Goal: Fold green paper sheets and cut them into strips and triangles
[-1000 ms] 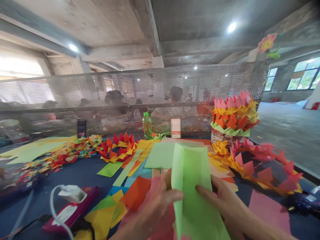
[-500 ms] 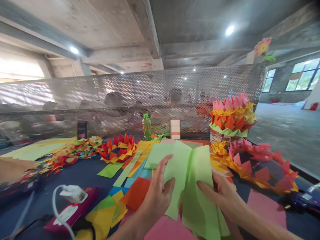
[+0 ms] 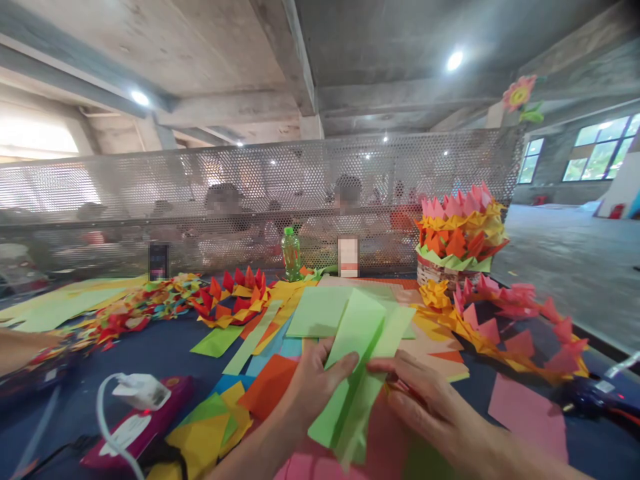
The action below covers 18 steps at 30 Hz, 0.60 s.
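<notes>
A light green sheet of paper, folded lengthwise with a crease down its middle, is tilted up between my hands. My left hand grips its left side, thumb on the front and fingers behind. My right hand has its fingers closed on the sheet's right side, near the crease. Behind it lies a stack of light green paper. Pink paper is spread underneath, and an orange square lies just left of my left wrist.
A magenta power strip with a white plug sits at left. Folded paper rings, red and pink, flank the loose sheets. A green bottle and a decorated basket stand before a perforated metal screen. Another person's arm reaches in at left.
The green sheet has been drawn in narrower and tilted to the right. My right hand has moved left from its outer edge toward the crease. The view has shifted slightly.
</notes>
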Each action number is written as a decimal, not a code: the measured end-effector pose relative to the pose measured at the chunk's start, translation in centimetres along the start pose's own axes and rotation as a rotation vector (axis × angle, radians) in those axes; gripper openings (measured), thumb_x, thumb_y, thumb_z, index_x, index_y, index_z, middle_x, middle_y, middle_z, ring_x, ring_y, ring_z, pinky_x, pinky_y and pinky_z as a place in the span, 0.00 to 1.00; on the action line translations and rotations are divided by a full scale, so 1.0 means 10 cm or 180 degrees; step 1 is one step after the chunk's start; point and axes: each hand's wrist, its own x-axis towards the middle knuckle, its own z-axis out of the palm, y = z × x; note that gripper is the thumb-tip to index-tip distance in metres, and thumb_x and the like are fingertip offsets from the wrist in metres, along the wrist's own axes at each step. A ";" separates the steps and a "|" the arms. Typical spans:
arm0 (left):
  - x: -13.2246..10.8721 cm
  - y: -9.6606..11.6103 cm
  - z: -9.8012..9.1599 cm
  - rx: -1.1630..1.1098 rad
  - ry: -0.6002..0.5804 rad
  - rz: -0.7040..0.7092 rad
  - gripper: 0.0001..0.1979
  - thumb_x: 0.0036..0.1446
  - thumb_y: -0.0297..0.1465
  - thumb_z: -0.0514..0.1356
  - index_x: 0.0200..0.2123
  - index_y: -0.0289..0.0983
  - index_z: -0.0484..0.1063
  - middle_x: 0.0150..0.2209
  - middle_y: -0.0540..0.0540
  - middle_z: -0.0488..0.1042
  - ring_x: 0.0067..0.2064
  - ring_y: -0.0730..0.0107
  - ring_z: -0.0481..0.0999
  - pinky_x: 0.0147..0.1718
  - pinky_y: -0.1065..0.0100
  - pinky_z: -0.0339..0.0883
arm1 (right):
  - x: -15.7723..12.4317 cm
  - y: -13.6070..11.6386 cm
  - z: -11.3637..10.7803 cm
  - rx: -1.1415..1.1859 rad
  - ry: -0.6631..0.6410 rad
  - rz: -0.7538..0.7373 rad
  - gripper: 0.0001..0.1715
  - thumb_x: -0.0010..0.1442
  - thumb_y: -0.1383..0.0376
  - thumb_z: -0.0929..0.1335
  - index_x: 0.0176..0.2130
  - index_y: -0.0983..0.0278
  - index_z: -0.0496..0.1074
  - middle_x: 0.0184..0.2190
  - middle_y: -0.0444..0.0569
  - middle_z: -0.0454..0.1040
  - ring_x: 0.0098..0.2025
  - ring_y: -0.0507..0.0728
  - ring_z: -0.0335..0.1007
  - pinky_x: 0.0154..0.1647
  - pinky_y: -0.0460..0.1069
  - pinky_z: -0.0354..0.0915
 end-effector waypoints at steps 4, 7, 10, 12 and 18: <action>0.10 0.06 -0.15 -0.0176 0.0559 -0.0193 0.19 0.43 0.41 0.69 0.36 0.33 0.78 0.24 0.46 0.77 0.24 0.66 0.75 0.23 0.70 0.66 | 0.09 0.12 0.00 0.0565 0.0600 0.0313 0.20 0.67 0.52 0.58 0.46 0.58 0.72 0.46 0.50 0.73 0.50 0.59 0.68 0.50 0.51 0.66; 0.14 0.20 -0.31 -0.0410 0.1117 0.0069 0.21 0.44 0.40 0.69 0.39 0.33 0.76 0.26 0.46 0.79 0.23 0.67 0.75 0.24 0.70 0.68 | 0.13 0.19 0.00 0.0959 0.0668 0.0606 0.23 0.67 0.50 0.58 0.42 0.60 0.74 0.44 0.48 0.74 0.49 0.58 0.69 0.50 0.51 0.66; 0.15 0.32 -0.41 -0.0838 0.1483 0.0359 0.18 0.44 0.37 0.69 0.39 0.35 0.76 0.29 0.47 0.80 0.24 0.68 0.76 0.26 0.70 0.70 | 0.11 0.15 0.02 0.0793 0.0238 0.0674 0.27 0.67 0.49 0.56 0.40 0.60 0.76 0.42 0.49 0.76 0.47 0.59 0.71 0.49 0.52 0.66; 0.15 0.35 -0.43 -0.1012 0.1547 0.0385 0.17 0.44 0.36 0.70 0.38 0.36 0.76 0.29 0.48 0.80 0.24 0.68 0.77 0.25 0.70 0.70 | 0.09 0.09 0.04 0.0422 -0.0144 0.0609 0.25 0.67 0.50 0.57 0.47 0.58 0.75 0.46 0.49 0.76 0.50 0.60 0.70 0.52 0.53 0.66; 0.18 0.29 -0.43 -0.1106 0.1338 0.0108 0.15 0.44 0.35 0.70 0.37 0.37 0.77 0.26 0.46 0.79 0.22 0.67 0.76 0.22 0.70 0.69 | 0.08 0.02 -0.03 -0.0950 0.0003 0.0288 0.21 0.67 0.61 0.57 0.57 0.57 0.63 0.53 0.52 0.69 0.53 0.58 0.67 0.54 0.54 0.62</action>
